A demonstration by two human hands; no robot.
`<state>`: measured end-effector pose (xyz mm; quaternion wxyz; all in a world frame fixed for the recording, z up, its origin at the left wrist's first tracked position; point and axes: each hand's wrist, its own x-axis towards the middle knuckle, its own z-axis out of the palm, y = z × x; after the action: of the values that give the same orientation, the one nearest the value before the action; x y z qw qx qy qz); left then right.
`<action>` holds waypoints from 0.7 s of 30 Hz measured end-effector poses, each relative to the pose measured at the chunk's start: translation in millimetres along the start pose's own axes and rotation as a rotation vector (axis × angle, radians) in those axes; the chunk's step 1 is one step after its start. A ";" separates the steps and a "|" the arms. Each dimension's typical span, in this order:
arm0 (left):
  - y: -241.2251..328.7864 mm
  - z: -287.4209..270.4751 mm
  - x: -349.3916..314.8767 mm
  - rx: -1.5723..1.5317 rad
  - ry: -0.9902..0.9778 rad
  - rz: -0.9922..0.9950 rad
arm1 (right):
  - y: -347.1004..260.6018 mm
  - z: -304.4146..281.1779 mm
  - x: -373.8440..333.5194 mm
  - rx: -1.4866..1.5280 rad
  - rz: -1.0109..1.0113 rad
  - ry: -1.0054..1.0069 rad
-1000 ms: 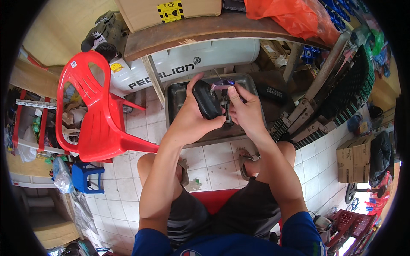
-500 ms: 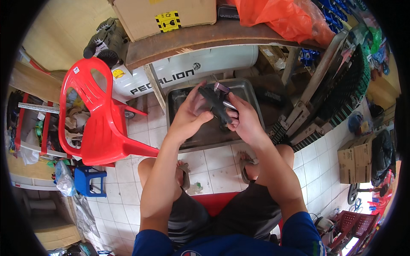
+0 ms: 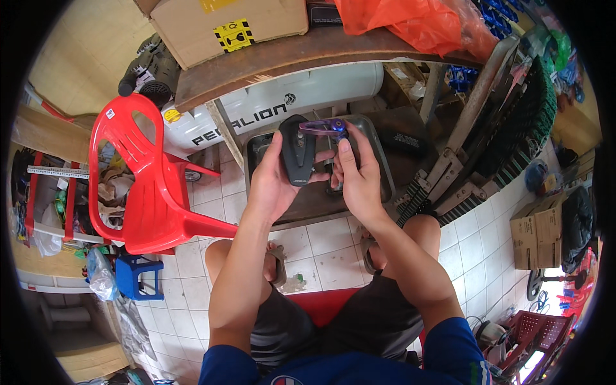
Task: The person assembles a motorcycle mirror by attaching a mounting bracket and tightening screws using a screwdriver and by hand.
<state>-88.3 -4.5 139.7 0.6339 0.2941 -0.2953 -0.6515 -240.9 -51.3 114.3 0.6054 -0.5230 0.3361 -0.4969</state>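
My left hand (image 3: pixel 269 186) is wrapped round a black, tapered shell of what looks like a motorbike side mirror (image 3: pixel 296 154), its wide end pointing away from me. A shiny purple-blue arm (image 3: pixel 321 127) runs from the shell's upper part toward my right hand (image 3: pixel 360 183). The right fingers are closed around the arm's far end, next to a blue round joint, with a thin metal stem below. The lower part of that stem is partly hidden by my fingers. Both hands are held above a dark metal tray (image 3: pixel 389 183) on the floor.
On the left stands a red plastic chair (image 3: pixel 151 205), with a blue stool (image 3: pixel 138 276) nearer me. Ahead, a wooden bench (image 3: pixel 308 58) bears a cardboard box (image 3: pixel 231 29) and an orange plastic bag (image 3: pixel 417 22), above a white tank (image 3: pixel 256 106). Dark metal parts (image 3: pixel 462 160) lean at right.
The mirror has been turned, so its broad black back now faces up. The purple arm now stretches across between my hands, and the view has shifted slightly.
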 end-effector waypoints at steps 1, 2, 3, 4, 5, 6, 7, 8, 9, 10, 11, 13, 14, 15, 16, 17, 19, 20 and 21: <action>0.1 -1.2 0.2 -0.003 -0.001 0.003 | -0.1 0.0 0.0 -0.005 -0.005 -0.005; 0.2 -2.0 0.2 -0.005 -0.001 0.006 | -0.1 0.1 0.0 -0.009 -0.010 -0.010; 0.1 -1.9 0.2 -0.008 0.001 0.011 | -0.1 0.2 0.1 -0.014 -0.016 -0.016; 0.2 -1.6 0.0 -0.011 0.004 0.016 | -0.9 1.5 -0.1 -0.041 -0.039 -0.012; 0.4 -1.5 -0.3 -0.014 0.007 0.022 | -2.1 3.6 -0.5 -0.068 -0.061 -0.009; 0.8 -1.3 -0.7 -0.027 0.002 0.024 | -3.0 4.9 -0.8 -0.096 -0.084 -0.005; 1.4 -1.3 -1.2 -0.041 -0.003 0.027 | -1.4 3.7 -0.1 -0.056 -0.054 -0.029; 1.8 -1.6 -1.6 -0.054 -0.007 0.030 | 1.3 0.7 1.5 -0.016 -0.024 -0.052; 1.1 -3.2 -0.8 -0.030 -0.008 0.040 | 0.9 -2.2 3.2 0.022 0.005 -0.075; -0.6 -6.3 0.9 -0.005 -0.008 0.049 | -1.5 -5.5 5.3 0.090 0.080 -0.091; -1.9 -8.8 2.4 0.020 -0.009 0.059 | -6.0 -9.1 7.9 0.159 0.155 -0.107; -3.2 -12.4 3.3 0.104 0.072 0.093 | -14.7 -11.9 9.4 0.253 0.277 -0.104; -3.7 -14.0 3.6 0.146 0.113 0.110 | -16.9 -13.7 10.3 0.269 0.330 -0.128; -4.7 -15.1 4.2 0.236 0.156 0.141 | -19.2 -16.5 11.1 0.283 0.384 -0.150; -5.7 -16.2 4.8 0.326 0.199 0.172 | -20.7 -20.0 12.5 0.297 0.438 -0.171; -6.6 -16.8 4.5 0.416 0.242 0.202 | -19.5 -26.0 15.1 0.280 0.484 -0.239; -8.1 -14.6 1.7 0.508 0.197 0.194 | -17.0 -36.3 20.7 0.250 0.573 -0.373; -8.3 -13.1 0.2 0.553 0.174 0.189 | -16.6 -38.6 21.1 0.252 0.629 -0.384; -7.5 -10.8 -0.9 0.540 0.137 0.154 | -19.4 -38.8 20.9 0.253 0.685 -0.395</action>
<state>-85.0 -3.6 127.0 0.5987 0.4723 -0.4362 -0.4778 -275.8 -82.1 126.6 0.8480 -0.3877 0.3047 -0.1942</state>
